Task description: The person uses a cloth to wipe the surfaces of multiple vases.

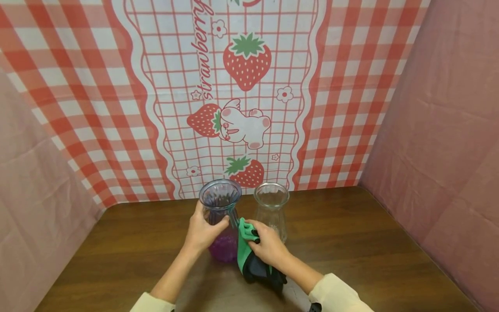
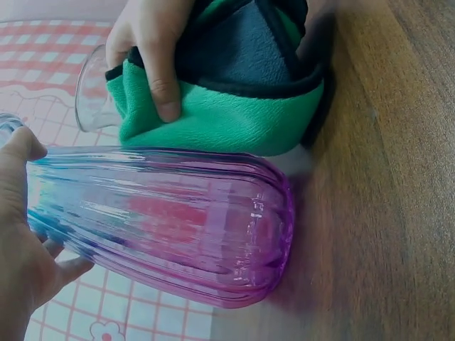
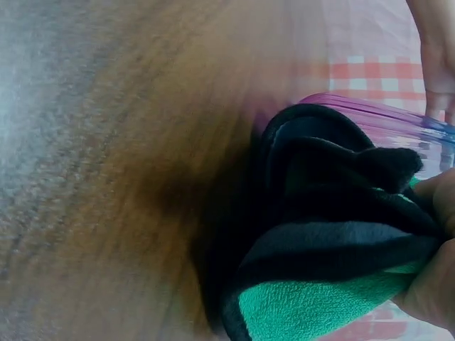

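Currently: tinted vase [image 2: 178, 220] in L hand [image 1: 204, 227], approx. upright over counter [image 1: 351, 242]; blue-ish at the rim, purple at the base. L fingers clamped round its narrower upper part, thumb on one side, other fingers on the opp. side. Base is at or v. near counter; can't tell if it bears weight.

R hand [image 1: 269, 245] pinches a folded cloth [image 2: 220, 117], green w/ dark inner face & black edging. R thumb lies on the green; R fingers partly hidden by the folds. Bulk of cloth hangs below R hand, down toward counter.

Key relation (judgement): cloth vs. vase wall. Cloth is immediately to the R of tinted vase, its green face toward the glass, at or just beside the lower wall; actual contact can't be confirmed. Vase's long axis runs approx. vertical, cloth drooping roughly alongside it. L hand is the nearer, being on the vase itself; R fingers sit just off its R side, lower than the rim.

Also: clear vase [image 1: 270, 208] stands upright on counter, behind R hand, apart from tinted one; lower part partly covered by R hand.
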Demonstrator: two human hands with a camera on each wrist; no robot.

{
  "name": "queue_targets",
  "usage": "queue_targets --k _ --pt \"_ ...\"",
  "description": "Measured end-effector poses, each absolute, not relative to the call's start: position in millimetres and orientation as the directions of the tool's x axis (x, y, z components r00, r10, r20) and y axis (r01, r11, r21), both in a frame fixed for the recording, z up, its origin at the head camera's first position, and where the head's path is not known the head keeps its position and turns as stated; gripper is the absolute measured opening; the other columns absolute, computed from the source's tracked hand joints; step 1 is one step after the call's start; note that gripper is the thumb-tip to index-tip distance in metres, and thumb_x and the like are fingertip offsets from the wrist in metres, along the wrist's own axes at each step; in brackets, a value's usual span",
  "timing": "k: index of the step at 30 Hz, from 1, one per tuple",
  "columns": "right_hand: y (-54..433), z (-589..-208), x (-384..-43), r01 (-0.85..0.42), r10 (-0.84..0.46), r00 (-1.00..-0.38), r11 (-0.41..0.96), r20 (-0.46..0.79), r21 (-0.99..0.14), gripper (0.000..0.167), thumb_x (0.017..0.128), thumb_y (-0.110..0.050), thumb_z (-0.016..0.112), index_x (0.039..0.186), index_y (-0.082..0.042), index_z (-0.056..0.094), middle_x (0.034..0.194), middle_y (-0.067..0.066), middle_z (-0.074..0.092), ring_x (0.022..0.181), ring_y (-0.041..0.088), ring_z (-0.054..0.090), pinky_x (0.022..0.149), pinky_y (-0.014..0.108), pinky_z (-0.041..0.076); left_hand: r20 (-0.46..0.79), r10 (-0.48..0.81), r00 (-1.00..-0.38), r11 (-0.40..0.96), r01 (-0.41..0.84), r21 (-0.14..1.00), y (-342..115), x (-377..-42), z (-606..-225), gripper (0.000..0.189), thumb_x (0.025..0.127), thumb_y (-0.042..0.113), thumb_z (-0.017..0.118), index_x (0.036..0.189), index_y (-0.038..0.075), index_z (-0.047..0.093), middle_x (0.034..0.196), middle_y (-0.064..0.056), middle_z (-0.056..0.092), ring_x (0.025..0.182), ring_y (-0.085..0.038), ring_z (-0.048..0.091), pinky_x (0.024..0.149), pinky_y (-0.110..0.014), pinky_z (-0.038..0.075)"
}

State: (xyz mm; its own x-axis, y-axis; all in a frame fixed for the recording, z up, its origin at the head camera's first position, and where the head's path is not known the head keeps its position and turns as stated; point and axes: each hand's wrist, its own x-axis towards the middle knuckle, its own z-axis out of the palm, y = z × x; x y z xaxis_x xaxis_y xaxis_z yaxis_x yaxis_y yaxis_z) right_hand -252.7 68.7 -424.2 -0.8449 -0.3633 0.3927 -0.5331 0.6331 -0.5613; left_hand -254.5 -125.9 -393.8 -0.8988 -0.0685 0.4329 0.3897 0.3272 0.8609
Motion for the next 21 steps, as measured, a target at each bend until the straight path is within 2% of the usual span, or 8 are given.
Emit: queue_targets --k 6,11,15,21 --pt "68.8 -416.0 -252.5 -0.556 -0.346 -0.828 0.607 0.440 -0.568 0.051 0.078 -0.003 0.071 0.126 -0.005 0.055 0.122 0.014 0.061 0.110 0.028 0.059 0.089 0.043 0.050 0.423 -0.048 -0.905 0.323 0.387 0.864 -127.3 -255.4 -393.5 0.075 0.073 0.007 0.074 0.137 0.010 0.035 0.126 -0.020 0.057 0.119 -0.034 0.053 0.096 -0.049 0.046" --pt "64.8 -396.1 -255.1 -0.612 -0.284 -0.778 0.544 0.561 -0.574 0.053 0.078 -0.003 0.072 0.127 -0.005 0.054 0.123 0.013 0.061 0.110 0.027 0.060 0.089 0.042 0.051 0.456 -0.055 -0.888 0.328 0.415 0.848 -126.7 -256.0 -393.4 0.080 0.071 0.014 0.080 0.138 0.011 0.037 0.129 -0.016 0.048 0.122 -0.032 0.049 0.101 -0.049 0.043" --pt "60.9 -385.8 -256.8 -0.639 -0.264 -0.749 0.531 0.608 -0.557 0.054 0.078 -0.003 0.072 0.128 -0.006 0.053 0.123 0.014 0.061 0.109 0.027 0.060 0.088 0.041 0.052 0.447 -0.087 -0.890 0.345 0.394 0.852 -124.9 -255.2 -391.2 0.081 0.069 0.017 0.083 0.137 0.013 0.040 0.128 -0.014 0.044 0.119 -0.028 0.049 0.099 -0.045 0.045" --pt "57.7 -384.8 -256.5 -0.609 -0.279 -0.781 0.538 0.559 -0.583 0.054 0.078 -0.002 0.072 0.129 -0.005 0.053 0.123 0.014 0.060 0.109 0.028 0.060 0.088 0.042 0.051 0.416 -0.094 -0.904 0.334 0.365 0.869 -119.2 -241.2 -371.7 0.077 0.072 0.008 0.080 0.137 0.003 0.039 0.128 -0.019 0.047 0.115 -0.031 0.053 0.094 -0.045 0.047"
